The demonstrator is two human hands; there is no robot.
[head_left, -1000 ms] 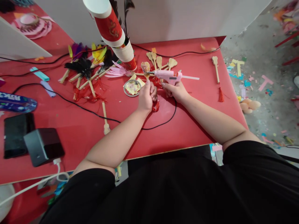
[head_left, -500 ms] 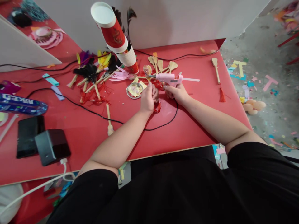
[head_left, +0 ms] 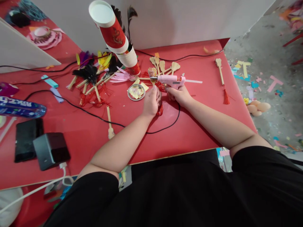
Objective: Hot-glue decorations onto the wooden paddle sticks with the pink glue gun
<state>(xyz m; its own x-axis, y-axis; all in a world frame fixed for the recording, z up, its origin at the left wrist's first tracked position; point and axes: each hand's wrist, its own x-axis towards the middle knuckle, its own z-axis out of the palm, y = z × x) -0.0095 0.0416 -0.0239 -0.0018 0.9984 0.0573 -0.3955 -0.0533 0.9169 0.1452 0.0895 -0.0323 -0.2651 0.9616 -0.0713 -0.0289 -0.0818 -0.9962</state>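
Shifted slightly right since half a second ago, the left grip (head_left: 152,100) has brought its stick (head_left: 151,71) further across the tip of the glue gun (head_left: 170,79), which has hardly moved. That tip now overlaps the stick's neck; whether they touch I cannot tell. The left grip is curled tight round the handle, with the stick's broad, speckled head standing out beyond the thumb, just left of the gun. A red tassel (head_left: 160,110) shows below that hand. The right grip (head_left: 179,94) is closed round the gun's handle, apart from the stick. Relative to the gun, the dish (head_left: 135,100) of yellow scraps lies left, the bare sticks (head_left: 162,65) just beyond, the cups (head_left: 115,35) beyond and left, and the tasselled stick (head_left: 220,72) well right. A cable (head_left: 163,129) loops over the bench (head_left: 170,142) on its near side.
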